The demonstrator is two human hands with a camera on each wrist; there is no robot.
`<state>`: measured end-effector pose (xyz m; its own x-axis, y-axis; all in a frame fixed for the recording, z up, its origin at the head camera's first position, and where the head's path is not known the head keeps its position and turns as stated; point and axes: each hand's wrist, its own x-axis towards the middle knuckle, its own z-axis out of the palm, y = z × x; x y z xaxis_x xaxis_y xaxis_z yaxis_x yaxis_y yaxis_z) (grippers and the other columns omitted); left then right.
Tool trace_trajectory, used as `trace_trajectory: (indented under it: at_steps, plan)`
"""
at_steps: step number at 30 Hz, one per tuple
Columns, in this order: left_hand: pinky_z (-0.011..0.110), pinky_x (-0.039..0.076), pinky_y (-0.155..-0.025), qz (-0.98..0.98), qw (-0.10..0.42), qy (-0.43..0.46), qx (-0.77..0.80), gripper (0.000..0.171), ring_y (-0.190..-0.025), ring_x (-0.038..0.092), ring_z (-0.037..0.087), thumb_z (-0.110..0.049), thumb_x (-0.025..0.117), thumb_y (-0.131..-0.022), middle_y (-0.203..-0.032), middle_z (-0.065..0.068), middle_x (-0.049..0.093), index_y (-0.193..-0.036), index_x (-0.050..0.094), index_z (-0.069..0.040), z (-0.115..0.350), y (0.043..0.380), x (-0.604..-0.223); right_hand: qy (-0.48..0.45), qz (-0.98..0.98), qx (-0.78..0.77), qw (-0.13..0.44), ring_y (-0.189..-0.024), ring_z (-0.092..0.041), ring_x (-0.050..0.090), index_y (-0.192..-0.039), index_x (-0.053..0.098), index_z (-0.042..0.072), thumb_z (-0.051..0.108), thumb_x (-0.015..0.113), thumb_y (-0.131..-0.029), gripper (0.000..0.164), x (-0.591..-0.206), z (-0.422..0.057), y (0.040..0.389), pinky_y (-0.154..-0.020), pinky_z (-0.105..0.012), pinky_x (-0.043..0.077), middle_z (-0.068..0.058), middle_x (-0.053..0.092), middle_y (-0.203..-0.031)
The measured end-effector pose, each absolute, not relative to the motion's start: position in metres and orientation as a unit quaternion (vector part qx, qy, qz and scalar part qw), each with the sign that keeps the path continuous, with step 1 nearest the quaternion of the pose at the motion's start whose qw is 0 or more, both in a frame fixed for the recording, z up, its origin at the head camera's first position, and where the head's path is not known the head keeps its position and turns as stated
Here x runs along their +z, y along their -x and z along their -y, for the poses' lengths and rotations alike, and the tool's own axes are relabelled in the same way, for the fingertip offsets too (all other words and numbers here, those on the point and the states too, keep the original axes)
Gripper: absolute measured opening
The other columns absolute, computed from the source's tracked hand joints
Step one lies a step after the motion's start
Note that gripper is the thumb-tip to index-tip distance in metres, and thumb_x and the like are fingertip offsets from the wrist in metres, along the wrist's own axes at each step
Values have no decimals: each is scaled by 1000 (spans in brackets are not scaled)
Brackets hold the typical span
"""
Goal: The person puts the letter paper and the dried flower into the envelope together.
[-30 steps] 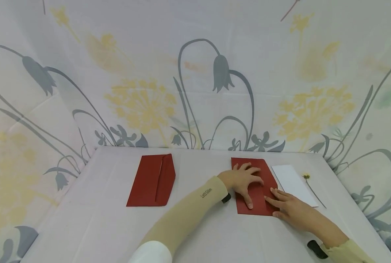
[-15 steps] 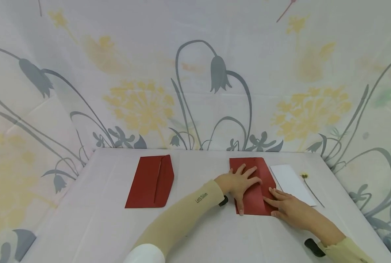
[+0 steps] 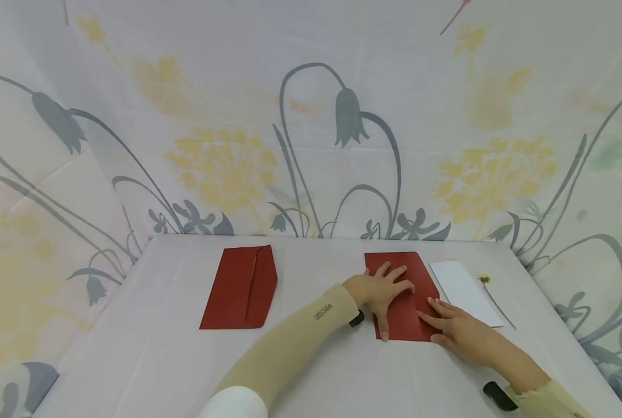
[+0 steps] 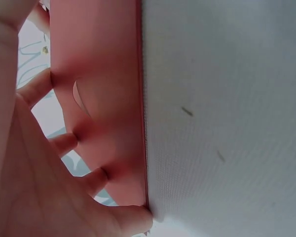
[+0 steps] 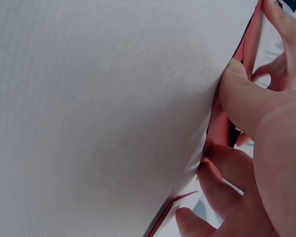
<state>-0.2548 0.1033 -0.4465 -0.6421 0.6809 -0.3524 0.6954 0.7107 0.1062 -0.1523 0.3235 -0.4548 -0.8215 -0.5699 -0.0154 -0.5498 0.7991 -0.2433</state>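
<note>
My wide-spread left hand shifted its thumb to seven o'clock on the flat red paper envelope, likely steadying it; my extended right hand touched four o'clock.

Room lies between the left envelope and right envelope, but the left sleeve apparently blocks the near end.
</note>
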Motion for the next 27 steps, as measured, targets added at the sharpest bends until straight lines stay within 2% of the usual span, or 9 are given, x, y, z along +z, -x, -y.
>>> trace_trajectory:
  at_steps: [7, 11, 17, 24, 26, 27]
  plan:
    - [50, 24, -116, -906, 187, -378, -25, 116, -151, -3, 21, -66, 89, -51, -165, -14, -3, -146, 24, -50, -106, 254, -444, 288, -950, -120, 28, -129, -48, 46, -132, 65, 8, 25, 73, -91, 45, -455, -327, 153, -95, -56, 47, -28, 48, -143]
    - [49, 25, -115, -906, 181, -380, -35, 117, -151, -1, 22, -67, 88, -51, -165, -13, -1, -147, 24, -50, -107, 254, -443, 288, -948, -131, -7, -124, -46, 53, -126, 68, 5, 21, 76, -88, 42, -455, -329, 152, -92, -54, 50, -26, 53, -138]
    - [48, 26, -115, -908, 178, -378, -44, 118, -151, 0, 21, -68, 88, -51, -165, -13, 0, -148, 23, -50, -107, 254, -440, 264, -948, -168, -62, -116, -41, 60, -123, 70, 8, 11, 78, -85, 39, -454, -337, 152, -82, -48, 55, -20, 60, -132]
    - [46, 26, -115, -909, 182, -372, -40, 114, -151, 0, 20, -66, 89, -52, -164, -15, 0, -146, 25, -52, -106, 254, -444, 224, -950, -173, -135, -108, -42, 64, -116, 72, 5, 6, 81, -80, 37, -451, -357, 151, -82, -54, 52, -18, 67, -123]
    - [46, 26, -115, -910, 183, -370, -41, 114, -151, 0, 20, -66, 89, -53, -164, -15, 1, -146, 25, -52, -105, 253, -444, 212, -950, -169, -153, -106, -43, 64, -115, 73, 6, 7, 82, -79, 37, -451, -365, 149, -84, -44, 52, -17, 68, -122]
    - [46, 26, -115, -910, 184, -368, -41, 113, -151, 0, 20, -66, 89, -53, -164, -16, 1, -146, 26, -52, -105, 252, -444, 203, -952, -168, -155, -106, -43, 63, -115, 72, 7, 8, 82, -79, 37, -451, -369, 148, -83, -42, 50, -16, 68, -122]
